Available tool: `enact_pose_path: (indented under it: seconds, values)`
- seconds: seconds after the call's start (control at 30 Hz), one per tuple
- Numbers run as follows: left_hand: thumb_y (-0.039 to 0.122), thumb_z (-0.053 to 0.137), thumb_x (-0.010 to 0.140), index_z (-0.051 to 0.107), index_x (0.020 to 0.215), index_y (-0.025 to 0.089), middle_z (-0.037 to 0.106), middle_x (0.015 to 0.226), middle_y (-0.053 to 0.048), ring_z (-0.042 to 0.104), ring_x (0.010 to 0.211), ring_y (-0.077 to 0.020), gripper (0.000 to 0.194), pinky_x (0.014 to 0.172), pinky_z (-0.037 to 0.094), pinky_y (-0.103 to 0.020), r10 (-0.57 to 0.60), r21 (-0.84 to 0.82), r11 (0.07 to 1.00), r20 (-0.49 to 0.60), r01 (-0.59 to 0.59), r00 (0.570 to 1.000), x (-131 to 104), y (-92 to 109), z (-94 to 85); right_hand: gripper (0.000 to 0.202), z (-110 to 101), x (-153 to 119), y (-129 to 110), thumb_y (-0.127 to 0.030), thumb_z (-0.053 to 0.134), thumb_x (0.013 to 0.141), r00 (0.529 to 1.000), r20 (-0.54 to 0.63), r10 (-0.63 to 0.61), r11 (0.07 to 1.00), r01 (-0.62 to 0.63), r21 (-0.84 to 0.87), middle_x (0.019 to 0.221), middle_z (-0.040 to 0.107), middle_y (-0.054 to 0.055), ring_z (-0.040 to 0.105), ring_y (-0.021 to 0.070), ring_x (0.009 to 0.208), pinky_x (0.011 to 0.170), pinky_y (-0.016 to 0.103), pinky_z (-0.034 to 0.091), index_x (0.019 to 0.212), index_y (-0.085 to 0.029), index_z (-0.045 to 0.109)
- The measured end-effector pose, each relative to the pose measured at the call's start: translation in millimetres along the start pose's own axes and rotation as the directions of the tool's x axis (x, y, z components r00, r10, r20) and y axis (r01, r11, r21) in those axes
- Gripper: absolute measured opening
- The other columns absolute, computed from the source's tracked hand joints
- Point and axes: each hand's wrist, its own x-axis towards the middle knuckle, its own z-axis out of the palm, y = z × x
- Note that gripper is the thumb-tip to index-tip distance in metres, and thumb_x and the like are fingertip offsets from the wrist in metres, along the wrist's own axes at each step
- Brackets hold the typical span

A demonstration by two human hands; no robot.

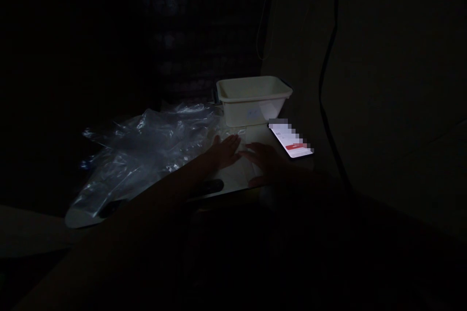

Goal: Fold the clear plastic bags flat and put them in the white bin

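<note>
L hand (224, 150) & R hand (266, 163): flat on bench (237, 175), grips released. Tub (253, 99) at far edge; phone (292, 141) beside R hand; plastic bags (146, 150) at left.

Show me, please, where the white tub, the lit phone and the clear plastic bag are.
white tub (251, 107), head view, front wall.
lit phone (292, 140), head view, screen middle.
clear plastic bag (146, 148), head view, crumpled middle.

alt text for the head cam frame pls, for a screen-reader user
In a very dark room, a person's left hand and right hand lie flat and open on a pale table, lit by a glowing phone lying beside the right hand. A white plastic tub stands behind the hands, and crumpled clear plastic sheeting spreads to the left.
</note>
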Motion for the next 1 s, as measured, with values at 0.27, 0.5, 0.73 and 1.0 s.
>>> enact_pose_path:
  seconds: [0.27,0.5,0.73,1.0]
  values:
    - [0.045,0.008,0.083,0.014,0.132,0.012,0.013,0.138,-0.012,0.011,0.127,-0.0220,0.059,0.095,0.012,-0.053,-0.005,-0.021,1.000,0.001,0.005,1.000,-2,1,-1.2,0.042,-1,10,1,-0.034,0.042,0.078,0.994,-0.012,0.105,0.992,-0.106,-0.075,0.117,0.047,0.014,0.037,0.0252,0.110,0.084,0.041,0.033,0.115,-0.013,0.046]
    - [0.045,0.009,0.084,0.014,0.131,0.011,0.012,0.138,-0.012,0.010,0.127,-0.0213,0.059,0.095,0.012,-0.053,-0.007,-0.011,1.000,-0.012,0.007,1.000,-1,2,0.4,0.045,6,9,-2,-0.036,0.034,0.082,0.997,-0.020,0.069,0.988,-0.071,-0.139,0.124,0.043,0.015,0.032,0.0247,0.117,0.088,0.043,0.029,0.118,-0.010,0.042]
    - [0.046,0.006,0.083,0.014,0.131,0.010,0.013,0.138,-0.013,0.011,0.127,-0.0224,0.061,0.095,0.011,-0.054,0.001,-0.025,1.000,-0.018,-0.001,1.000,-1,1,2.2,0.046,12,0,2,-0.039,0.035,0.081,0.998,-0.033,0.049,0.983,-0.054,-0.176,0.127,0.039,0.014,0.028,0.0265,0.120,0.088,0.043,0.029,0.118,-0.013,0.044]
    - [0.045,0.009,0.084,0.015,0.131,0.012,0.013,0.138,-0.012,0.012,0.127,-0.0215,0.058,0.096,0.012,-0.052,-0.012,-0.019,1.000,-0.031,0.012,0.999,-2,2,1.8,0.044,6,4,3,-0.038,0.038,0.080,0.984,-0.103,0.143,0.976,-0.157,-0.149,0.121,0.046,0.014,0.037,0.0255,0.112,0.087,0.041,0.031,0.114,-0.013,0.048]
